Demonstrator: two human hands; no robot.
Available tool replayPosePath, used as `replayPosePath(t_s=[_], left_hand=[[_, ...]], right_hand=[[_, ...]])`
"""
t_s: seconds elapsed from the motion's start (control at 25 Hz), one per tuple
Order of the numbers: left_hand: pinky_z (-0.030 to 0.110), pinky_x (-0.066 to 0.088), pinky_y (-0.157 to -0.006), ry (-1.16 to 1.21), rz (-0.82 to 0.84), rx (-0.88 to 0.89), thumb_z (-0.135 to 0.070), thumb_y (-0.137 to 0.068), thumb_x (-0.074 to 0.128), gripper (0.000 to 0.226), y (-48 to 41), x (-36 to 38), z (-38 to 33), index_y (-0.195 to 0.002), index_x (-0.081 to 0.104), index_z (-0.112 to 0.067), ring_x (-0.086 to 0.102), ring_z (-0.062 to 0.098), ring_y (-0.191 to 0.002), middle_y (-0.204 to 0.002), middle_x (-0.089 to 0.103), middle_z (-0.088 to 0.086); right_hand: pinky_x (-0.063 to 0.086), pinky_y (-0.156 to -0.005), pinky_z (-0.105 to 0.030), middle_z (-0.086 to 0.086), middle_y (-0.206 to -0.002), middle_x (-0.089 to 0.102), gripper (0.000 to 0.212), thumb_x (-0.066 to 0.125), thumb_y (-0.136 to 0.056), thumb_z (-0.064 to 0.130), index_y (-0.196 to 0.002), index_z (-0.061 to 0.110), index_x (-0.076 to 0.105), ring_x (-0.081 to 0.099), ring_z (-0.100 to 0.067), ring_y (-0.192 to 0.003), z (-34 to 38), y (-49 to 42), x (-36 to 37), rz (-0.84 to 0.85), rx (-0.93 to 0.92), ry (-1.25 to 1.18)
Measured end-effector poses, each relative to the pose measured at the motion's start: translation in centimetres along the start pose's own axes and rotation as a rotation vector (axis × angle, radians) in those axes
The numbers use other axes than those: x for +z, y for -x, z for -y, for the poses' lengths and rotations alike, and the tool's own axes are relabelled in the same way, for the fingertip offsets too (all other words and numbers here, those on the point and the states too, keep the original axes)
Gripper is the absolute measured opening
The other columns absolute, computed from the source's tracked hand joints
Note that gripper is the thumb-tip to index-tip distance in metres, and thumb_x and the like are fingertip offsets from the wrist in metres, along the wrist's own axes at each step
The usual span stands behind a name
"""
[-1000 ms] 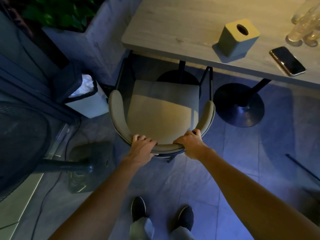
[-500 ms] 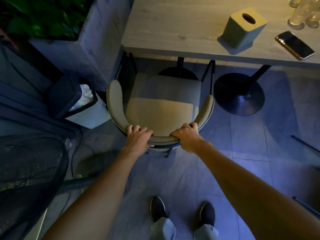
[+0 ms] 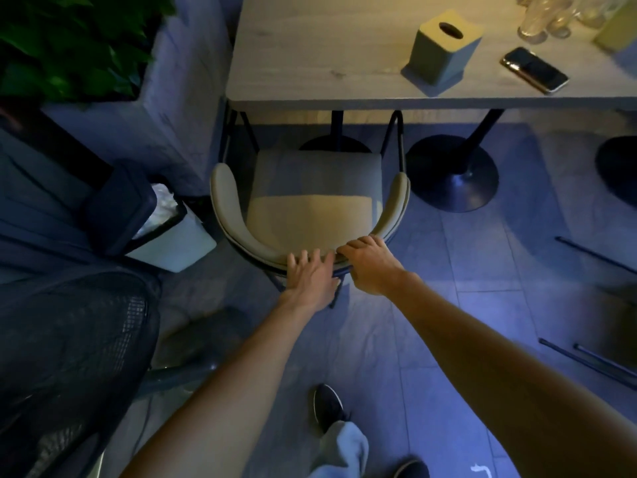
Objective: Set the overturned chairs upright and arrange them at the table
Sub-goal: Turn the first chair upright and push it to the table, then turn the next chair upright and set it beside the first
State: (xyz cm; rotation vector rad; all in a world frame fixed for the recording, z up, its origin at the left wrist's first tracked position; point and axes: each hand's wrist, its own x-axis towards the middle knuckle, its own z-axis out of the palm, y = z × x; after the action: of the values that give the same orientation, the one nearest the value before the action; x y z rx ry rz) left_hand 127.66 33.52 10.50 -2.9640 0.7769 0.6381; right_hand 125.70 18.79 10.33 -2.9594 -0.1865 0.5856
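Chair is upright on the tiled floor, facing the table, front edge of the seat tucked just under the tabletop's near edge. Curved beige backrest wraps round toward the camera; black metal legs show at the front corners.

Right hand is curled over the top of the backrest at its middle — fingers hooked over the rim, gripping it. Left hand sits right beside it, nearly touching: fingers spread and flat, tips resting on the backrest rim, palm off the back edge — a loose open contact, not a clamp.

On the table: a boxy tissue holder, a phone lying flat to its right, some clear glasses at the far right edge.

Table's round black pedestal base is just right of the chair. White bin with a dark flap lid sits just left of the chair, against the planter wall. Dark mesh fan guard fills the lower left. Person's dark shoe is on the tiles behind the chair.
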Motion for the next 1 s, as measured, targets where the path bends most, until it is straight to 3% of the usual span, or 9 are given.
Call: replayPosePath(t_s=[0.2,0.48,0.8,1.0], left_hand=[[0.046,0.033,-0.103,0.065,-0.109,0.093,-0.035,-0.094,0.057,0.046,3.0,-3.1,-6.9,-0.135,0.042,-0.021,0.045,0.030,-0.125,-0.132,0.050,0.008],[0.046,0.038,-0.095,-0.056,-0.164,0.442,-0.040,-0.094,0.054,0.044,13.2,-3.5,-24.3,-0.132,0.044,-0.019,0.049,0.032,-0.118,-0.124,0.052,0.007],[0.046,0.035,-0.101,-0.200,-0.031,0.929,-0.040,-0.098,0.047,0.044,32.7,5.6,-47.2,-0.137,0.043,-0.020,0.047,0.032,-0.125,-0.134,0.051,0.008],[0.044,0.037,-0.098,-0.338,0.035,1.168,-0.040,-0.098,0.044,0.039,41.3,12.8,-56.8,-0.130,0.047,-0.018,0.049,0.031,-0.122,-0.130,0.053,0.008]], right_hand=[[0.038,-0.105,-0.044,-0.005,-0.144,0.046,0.058,0.063,-0.090,0.037,-0.141,0.017,0.044,0.039,-0.029,-0.131,-1.6,7.9,-3.0,-0.072,0.147,-0.135],[0.039,-0.105,-0.045,-0.008,-0.142,0.048,0.060,0.058,-0.090,0.044,-0.141,0.016,0.043,0.043,-0.032,-0.129,-7.6,30.8,-2.3,-0.237,0.433,-0.203],[0.042,-0.103,-0.049,-0.011,-0.138,0.051,0.056,0.055,-0.091,0.042,-0.139,0.018,0.044,0.046,-0.035,-0.126,-8.7,63.2,10.4,-0.270,0.905,-0.407],[0.043,-0.096,-0.047,-0.013,-0.133,0.051,0.052,0.056,-0.091,0.035,-0.136,0.013,0.045,0.046,-0.037,-0.123,-8.1,76.5,18.4,-0.255,1.109,-0.527]])
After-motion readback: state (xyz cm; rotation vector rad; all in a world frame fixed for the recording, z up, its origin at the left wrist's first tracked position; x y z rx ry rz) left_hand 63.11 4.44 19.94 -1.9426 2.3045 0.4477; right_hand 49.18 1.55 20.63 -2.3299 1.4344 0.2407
